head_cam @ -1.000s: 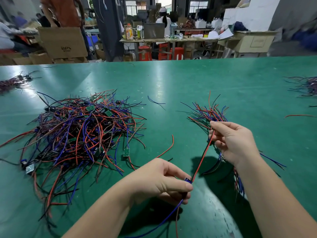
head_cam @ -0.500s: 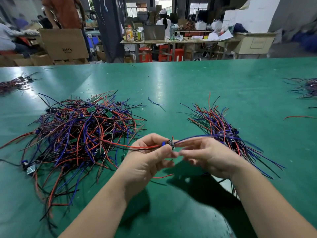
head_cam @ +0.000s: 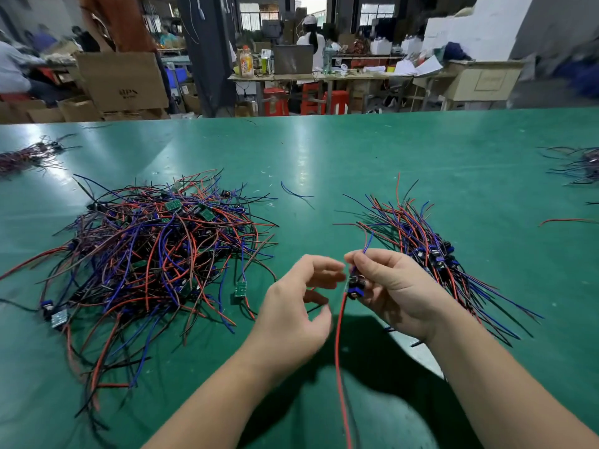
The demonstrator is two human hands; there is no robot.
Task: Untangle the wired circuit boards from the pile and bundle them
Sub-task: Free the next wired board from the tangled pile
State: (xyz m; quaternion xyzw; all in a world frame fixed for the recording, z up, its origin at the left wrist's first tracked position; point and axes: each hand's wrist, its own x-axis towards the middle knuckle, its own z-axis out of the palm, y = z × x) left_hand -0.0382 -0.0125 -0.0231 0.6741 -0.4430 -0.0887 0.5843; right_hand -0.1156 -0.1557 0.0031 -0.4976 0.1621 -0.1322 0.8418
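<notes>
A person's two bare hands met over a green tabletop, seen from above. The right hand held a small wired circuit board in a narrow grip, thumb and fingers curled around it just above the tabletop. A red wire hung from the board down to the lower edge of the view, where it was cut off. A short blue wire stuck up above the fingertips. The board's details were hard to make out beyond a dark blue part, since the fingers covered most of it.

The left hand hovered just beside the board, its grip wide and holding nothing, fingers loosely bent and blurred.

The tangled pile of red, blue and black wires with green boards lay to the left, apart from both hands. One loose green board sat at its near edge. The sorted bundle lay to the right, partly hidden behind the right hand and wrist. More wire clusters at the far left and far right edges were cut off and unclear.
</notes>
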